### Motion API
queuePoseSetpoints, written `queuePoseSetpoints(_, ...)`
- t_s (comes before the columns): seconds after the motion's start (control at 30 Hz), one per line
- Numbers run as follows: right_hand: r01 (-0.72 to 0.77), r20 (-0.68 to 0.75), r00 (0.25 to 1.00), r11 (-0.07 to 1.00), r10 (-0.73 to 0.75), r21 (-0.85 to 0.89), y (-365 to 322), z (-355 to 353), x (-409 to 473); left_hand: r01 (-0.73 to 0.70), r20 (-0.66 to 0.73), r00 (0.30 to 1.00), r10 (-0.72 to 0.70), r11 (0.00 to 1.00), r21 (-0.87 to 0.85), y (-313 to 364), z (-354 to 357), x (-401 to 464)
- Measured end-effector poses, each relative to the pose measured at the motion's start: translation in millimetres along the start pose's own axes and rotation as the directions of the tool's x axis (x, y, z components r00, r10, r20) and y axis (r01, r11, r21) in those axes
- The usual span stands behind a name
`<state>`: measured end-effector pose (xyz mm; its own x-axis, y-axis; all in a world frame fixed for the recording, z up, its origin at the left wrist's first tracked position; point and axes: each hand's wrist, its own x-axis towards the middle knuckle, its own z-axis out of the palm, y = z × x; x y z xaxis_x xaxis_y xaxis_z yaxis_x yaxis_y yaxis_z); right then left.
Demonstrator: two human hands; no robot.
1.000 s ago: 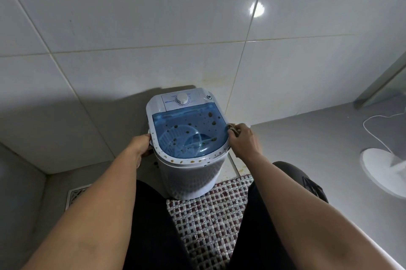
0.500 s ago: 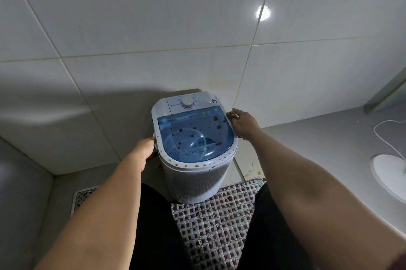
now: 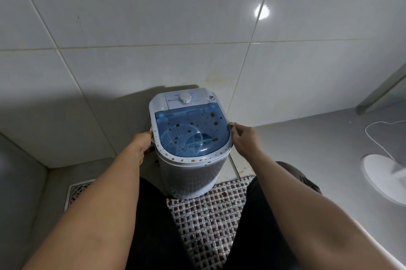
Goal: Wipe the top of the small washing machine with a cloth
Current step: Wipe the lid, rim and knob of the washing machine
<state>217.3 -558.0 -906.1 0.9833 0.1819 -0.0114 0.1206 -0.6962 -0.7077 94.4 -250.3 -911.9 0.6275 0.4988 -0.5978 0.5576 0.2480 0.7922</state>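
At the lower left of the frame a white patterned floor drain grate (image 3: 77, 190) sits in the grey floor (image 3: 33, 181), partly covered by the left forearm. Above it, large pale wall tiles (image 3: 131, 6) fill the upper half of the frame, with thin grout lines and a dark shadow falling on the tile left of centre. The left hand (image 3: 141, 141) is pressed against the left side of the small washing machine (image 3: 191, 173), fingers curled under its rim, gripping it. The machine stands at the centre of the frame on the floor, close against the wall. Its translucent blue lid (image 3: 191, 131) and white rim are dotted with brown spots, and a white dial (image 3: 185, 98) sits on the panel at the back. Below the machine, between two dark-trousered legs, lies a woven checked mat (image 3: 208, 221) in maroon and white. The right hand (image 3: 243, 139) grips the right edge of the rim, fingers bent over it. A bright light reflection (image 3: 261, 12) glints on the tile at upper right. At the far right a white round base (image 3: 382, 177) rests on the grey floor, with a thin white cord (image 3: 373, 135) looping beside it.
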Motion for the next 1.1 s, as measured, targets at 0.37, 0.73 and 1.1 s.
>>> queuePoseSetpoints(0.37,0.087,-0.084,0.992,0.989,-0.097,-0.121,-7,2,-46,0.015,-0.003,1.000,-0.015,1.000,0.001,10,12,-13)
queuePoseSetpoints(0.73,0.190,-0.174,0.964,0.979,-0.201,-0.079,-14,21,-101,0.005,0.025,1.000,-0.006,0.998,0.056,11,11,-22)
queuePoseSetpoints(1.1,0.403,-0.066,0.894,0.859,-0.444,-0.316,-28,42,-121,0.044,-0.009,0.999,-0.044,0.999,0.027,15,14,-30)
